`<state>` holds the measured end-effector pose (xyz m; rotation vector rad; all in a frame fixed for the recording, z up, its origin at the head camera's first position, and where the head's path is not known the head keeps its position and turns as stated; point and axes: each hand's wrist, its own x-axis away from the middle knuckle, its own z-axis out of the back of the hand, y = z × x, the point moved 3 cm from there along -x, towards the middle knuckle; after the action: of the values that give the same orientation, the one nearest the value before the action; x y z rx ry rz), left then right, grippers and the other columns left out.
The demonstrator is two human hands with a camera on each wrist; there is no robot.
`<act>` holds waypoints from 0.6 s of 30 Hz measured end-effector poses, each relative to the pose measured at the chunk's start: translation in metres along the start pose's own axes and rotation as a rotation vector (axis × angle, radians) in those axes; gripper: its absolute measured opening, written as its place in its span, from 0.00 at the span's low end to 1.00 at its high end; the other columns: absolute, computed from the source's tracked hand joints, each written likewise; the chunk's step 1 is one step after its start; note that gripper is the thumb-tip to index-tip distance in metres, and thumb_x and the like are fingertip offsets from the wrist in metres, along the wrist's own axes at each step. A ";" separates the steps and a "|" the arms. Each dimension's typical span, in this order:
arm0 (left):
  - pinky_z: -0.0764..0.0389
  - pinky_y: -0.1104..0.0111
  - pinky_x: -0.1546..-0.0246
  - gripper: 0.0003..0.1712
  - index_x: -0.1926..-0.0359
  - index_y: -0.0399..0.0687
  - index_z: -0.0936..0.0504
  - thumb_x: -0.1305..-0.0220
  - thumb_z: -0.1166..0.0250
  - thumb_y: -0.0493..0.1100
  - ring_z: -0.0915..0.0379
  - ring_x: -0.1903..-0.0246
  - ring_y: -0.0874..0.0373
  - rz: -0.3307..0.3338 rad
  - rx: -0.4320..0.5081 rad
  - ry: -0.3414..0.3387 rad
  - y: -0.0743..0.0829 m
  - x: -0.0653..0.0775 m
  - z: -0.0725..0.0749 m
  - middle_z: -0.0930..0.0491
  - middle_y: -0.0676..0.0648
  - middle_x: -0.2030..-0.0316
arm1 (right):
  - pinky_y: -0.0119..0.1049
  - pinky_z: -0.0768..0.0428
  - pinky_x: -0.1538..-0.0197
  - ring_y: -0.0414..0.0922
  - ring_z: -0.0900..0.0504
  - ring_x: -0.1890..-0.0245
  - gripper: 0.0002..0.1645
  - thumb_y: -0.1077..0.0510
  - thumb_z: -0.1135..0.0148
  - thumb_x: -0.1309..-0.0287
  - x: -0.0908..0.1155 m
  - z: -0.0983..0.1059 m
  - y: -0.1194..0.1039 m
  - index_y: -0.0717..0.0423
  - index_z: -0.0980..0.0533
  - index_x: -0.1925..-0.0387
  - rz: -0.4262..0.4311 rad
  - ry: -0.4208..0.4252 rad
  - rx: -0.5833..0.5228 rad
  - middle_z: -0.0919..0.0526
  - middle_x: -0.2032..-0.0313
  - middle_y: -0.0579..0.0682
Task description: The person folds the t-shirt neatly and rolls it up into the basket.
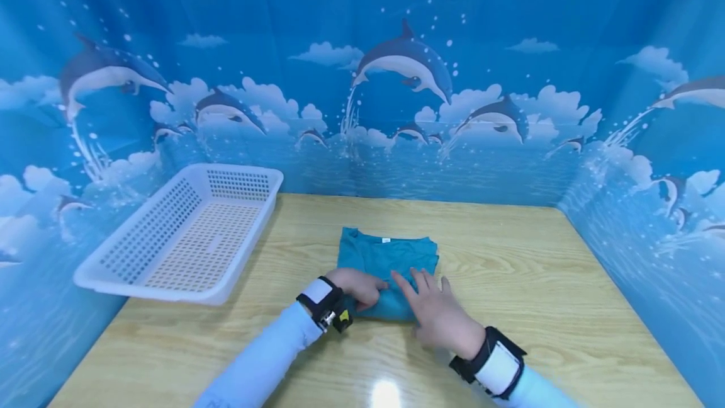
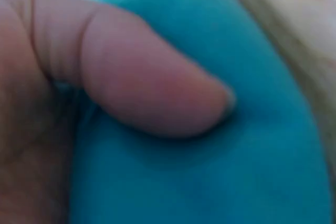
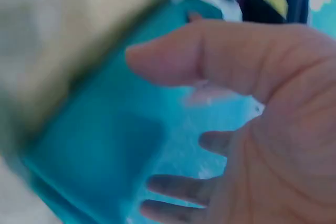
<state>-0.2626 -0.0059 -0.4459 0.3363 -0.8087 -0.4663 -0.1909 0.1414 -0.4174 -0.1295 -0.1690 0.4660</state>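
Observation:
A folded teal shirt lies on the table, a small white label at its far edge. At its near left part is my left hand, fingers curled, gripping the cloth. In the left wrist view the thumb lies bent over the teal fabric; the other fingers are mostly hidden. My right hand is over the shirt's right side with fingers spread and holding nothing. The right wrist view shows its thumb apart from the fingers, the shirt beyond them; contact there cannot be told.
A white perforated plastic basket stands at the left of the wooden table, with nothing in it. Blue dolphin-print curtains border the table at the back and both sides. Wrist-worn cameras sit on both forearms.

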 end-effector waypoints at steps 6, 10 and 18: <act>0.36 0.71 0.39 0.46 0.34 0.39 0.34 0.63 0.42 0.28 0.39 0.41 0.60 -0.091 0.033 -0.052 -0.013 -0.010 0.012 0.33 0.47 0.35 | 0.70 0.46 0.38 0.63 0.43 0.32 0.57 0.56 0.29 0.55 -0.004 -0.027 -0.007 0.51 0.51 0.27 0.036 0.041 0.141 0.43 0.32 0.64; 0.39 0.71 0.36 0.45 0.35 0.40 0.32 0.63 0.41 0.27 0.40 0.39 0.62 -0.089 0.055 -0.072 -0.016 -0.013 0.015 0.33 0.48 0.34 | 0.69 0.40 0.41 0.61 0.37 0.37 0.55 0.57 0.29 0.56 -0.006 -0.034 -0.009 0.53 0.48 0.28 0.033 0.111 0.164 0.37 0.37 0.63; 0.38 0.68 0.37 0.42 0.38 0.38 0.28 0.64 0.43 0.29 0.38 0.41 0.60 -0.103 0.124 -0.094 -0.013 -0.014 0.011 0.29 0.48 0.39 | 0.39 0.26 0.70 0.48 0.32 0.62 0.30 0.67 0.34 0.54 -0.015 -0.042 -0.009 0.58 0.31 0.47 0.066 0.246 0.210 0.32 0.60 0.54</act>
<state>-0.2827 -0.0110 -0.4540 0.4753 -0.9171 -0.5326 -0.1927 0.1231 -0.4593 0.0138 0.1255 0.5267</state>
